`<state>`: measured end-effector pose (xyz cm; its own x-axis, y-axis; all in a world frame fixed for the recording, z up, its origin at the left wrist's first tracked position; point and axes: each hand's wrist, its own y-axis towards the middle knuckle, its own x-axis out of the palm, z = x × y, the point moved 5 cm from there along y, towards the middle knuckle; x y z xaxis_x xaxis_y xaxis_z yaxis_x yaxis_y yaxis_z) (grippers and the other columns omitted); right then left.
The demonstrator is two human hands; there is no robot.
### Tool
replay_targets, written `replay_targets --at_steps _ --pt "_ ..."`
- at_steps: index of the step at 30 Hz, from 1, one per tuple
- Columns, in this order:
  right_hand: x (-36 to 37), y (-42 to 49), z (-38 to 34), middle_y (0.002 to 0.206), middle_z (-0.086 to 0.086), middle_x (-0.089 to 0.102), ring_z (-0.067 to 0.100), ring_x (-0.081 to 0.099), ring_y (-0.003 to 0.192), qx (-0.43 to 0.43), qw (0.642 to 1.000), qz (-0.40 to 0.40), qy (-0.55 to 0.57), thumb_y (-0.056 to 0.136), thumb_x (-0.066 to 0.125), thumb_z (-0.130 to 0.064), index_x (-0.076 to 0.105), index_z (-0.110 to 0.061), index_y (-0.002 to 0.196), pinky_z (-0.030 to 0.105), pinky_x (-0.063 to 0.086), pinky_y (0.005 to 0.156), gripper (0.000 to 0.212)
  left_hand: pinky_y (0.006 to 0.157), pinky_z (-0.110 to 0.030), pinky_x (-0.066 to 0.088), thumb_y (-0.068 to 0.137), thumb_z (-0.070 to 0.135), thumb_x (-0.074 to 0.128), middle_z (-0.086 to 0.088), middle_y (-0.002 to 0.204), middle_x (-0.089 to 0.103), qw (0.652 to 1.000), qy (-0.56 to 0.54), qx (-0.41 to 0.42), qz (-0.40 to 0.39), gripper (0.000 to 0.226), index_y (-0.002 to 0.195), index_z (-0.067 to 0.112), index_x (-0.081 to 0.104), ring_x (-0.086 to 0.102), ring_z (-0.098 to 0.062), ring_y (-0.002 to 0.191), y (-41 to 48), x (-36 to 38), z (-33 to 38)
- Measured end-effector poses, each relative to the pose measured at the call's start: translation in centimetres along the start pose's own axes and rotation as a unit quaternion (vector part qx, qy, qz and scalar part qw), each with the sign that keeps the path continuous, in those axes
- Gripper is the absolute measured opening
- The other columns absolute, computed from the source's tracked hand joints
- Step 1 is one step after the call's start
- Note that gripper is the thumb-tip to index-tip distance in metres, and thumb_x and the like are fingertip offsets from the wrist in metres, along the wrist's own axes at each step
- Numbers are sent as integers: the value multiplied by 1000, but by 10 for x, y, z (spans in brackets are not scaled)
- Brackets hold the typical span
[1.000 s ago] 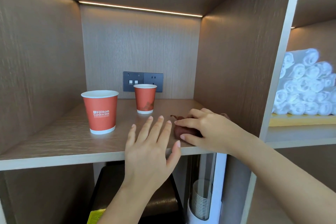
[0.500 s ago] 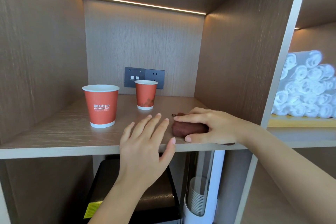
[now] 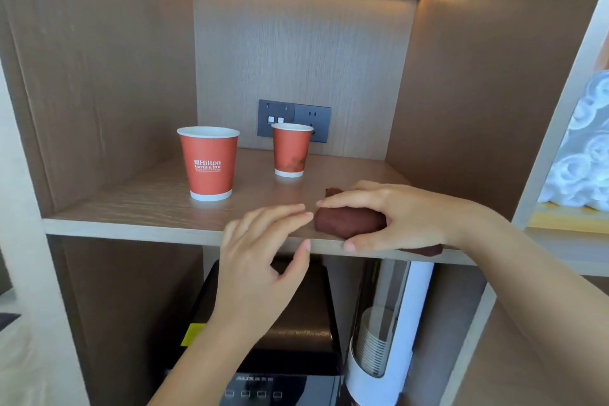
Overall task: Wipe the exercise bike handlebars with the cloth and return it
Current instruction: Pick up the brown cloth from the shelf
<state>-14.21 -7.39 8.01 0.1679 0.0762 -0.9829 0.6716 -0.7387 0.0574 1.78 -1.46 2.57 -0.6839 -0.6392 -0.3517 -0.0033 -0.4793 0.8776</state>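
Leftward, a near cup [image 3: 209, 165] and a far cup [image 3: 291, 150] stand on the shelf [image 3: 131, 209]. The left hand [image 3: 260, 260] hovers slack and empty at the shelf's front edge, just beside the cloth [image 3: 346, 222], which the right hand [image 3: 398, 214] grasps there.

The right hand [image 3: 405, 214] and its fingers [image 3: 342, 201] hide the right part of the brown cloth [image 3: 349, 222]; where it ends under the palm cannot be told. Well right of those fingers, the white rolled towels [image 3: 583, 155] are blurred and cut by the edge. Below the fingers of the left hand [image 3: 260, 260], its forearm hides part of the black appliance [image 3: 296, 339]. Left of them, the near cup [image 3: 209, 163] bears fine print too small to read.
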Motion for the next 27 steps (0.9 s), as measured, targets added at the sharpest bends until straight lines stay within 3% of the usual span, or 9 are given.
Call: replay_targets --at_steps 3,7,12,15,19,24,27 --pt "1 -3 -4 116 -12 46 8 46 104 -20 1000 21 -8 80 60 -49 33 -63 119 30 43 90 50 93 -29 37 80 30 50 11 110 62 1000 -13 -5 4 30 99 17 70 51 -6 106 -5 -9 -1" --pt "1 -9 -15 108 -11 48 6 50 95 -34 997 72 -24 77 61 -42 37 -61 114 22 44 81 48 94 -41 42 80 30 49 8 110 63 1000 14 -23 11 31 99 16 69 52 -9 107 -14 -25 -3" --pt "8 -15 -39 99 -11 50 9 53 88 -36 991 122 -48 73 60 -36 44 -56 111 37 47 80 46 95 -47 43 82 28 47 6 110 63 999 36 -36 6 31 101 15 68 55 -15 107 -38 -53 3" --pt "16 -18 -65 100 -14 51 10 53 85 -60 983 162 -55 72 58 -37 46 -56 109 34 47 76 44 93 -46 44 83 28 46 4 110 64 996 65 -53 5 32 102 15 68 54 -13 106 -59 -83 6" --pt "38 -20 -107 97 -18 53 7 53 85 -100 973 202 48 74 64 -31 54 -50 113 27 47 74 45 93 -36 42 83 30 43 6 111 62 989 114 -92 -4 35 104 15 68 53 -10 107 -97 -139 8" --pt "88 -25 -180 101 -34 54 -11 51 97 -155 937 225 220 74 70 -26 48 -66 102 1 41 73 54 90 -46 46 84 27 43 -3 108 65 970 188 -153 12 35 103 10 67 58 -23 102 -152 -220 16" --pt "117 -29 -231 102 -27 60 -10 55 96 -178 902 212 330 76 71 -22 55 -57 107 2 41 77 50 90 -40 44 83 23 45 -5 107 65 952 252 -169 23 33 103 9 67 59 -25 101 -186 -267 29"
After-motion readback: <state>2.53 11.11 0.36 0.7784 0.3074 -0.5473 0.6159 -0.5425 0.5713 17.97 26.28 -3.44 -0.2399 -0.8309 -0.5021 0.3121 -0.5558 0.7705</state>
